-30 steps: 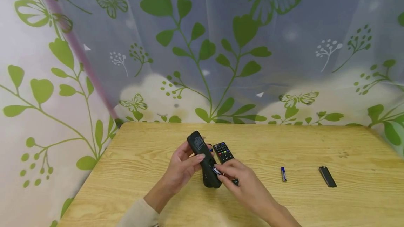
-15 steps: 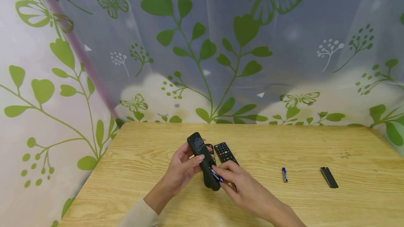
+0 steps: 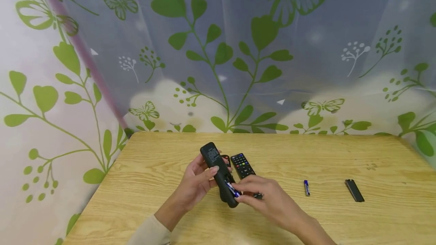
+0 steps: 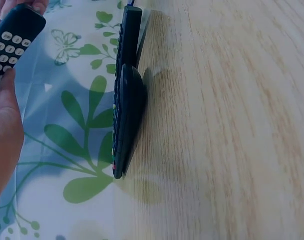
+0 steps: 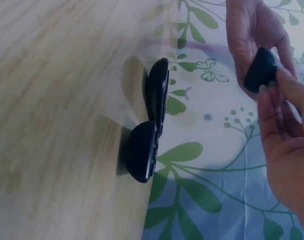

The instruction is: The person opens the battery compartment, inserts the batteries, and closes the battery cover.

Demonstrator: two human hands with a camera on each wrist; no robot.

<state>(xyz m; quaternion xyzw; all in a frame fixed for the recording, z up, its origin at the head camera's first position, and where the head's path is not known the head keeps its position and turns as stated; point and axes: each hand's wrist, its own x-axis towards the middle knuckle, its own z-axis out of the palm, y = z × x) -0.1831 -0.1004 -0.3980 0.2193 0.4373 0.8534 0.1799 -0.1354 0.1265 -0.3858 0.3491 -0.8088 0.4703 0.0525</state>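
Observation:
My left hand [image 3: 196, 181] grips a black remote control [image 3: 214, 158], its back turned up and its thumb across the casing. The lower end has an open battery compartment. There my right hand [image 3: 270, 197] pinches a blue and silver battery [image 3: 232, 189] between thumb and fingers, right at the compartment. White buttons on the front of the held remote control [image 4: 14, 45] show in the left wrist view. From the right wrist, only the dark end of the remote control [image 5: 261, 70] is visible, and the battery is hidden.
Behind the hands lies a second remote control [image 3: 242, 165] with coloured buttons. Another remote control [image 3: 226, 159] is mostly hidden behind the held one. Right of them, a loose battery [image 3: 307, 188] and a black battery cover [image 3: 354, 190] lie on the wooden table [image 3: 340, 222]. A patterned curtain [image 3: 306, 59] hangs behind.
The battery has come down lower against the compartment and lines up more with the remote control. My right hand has shifted slightly down with it; my left hand has barely moved.

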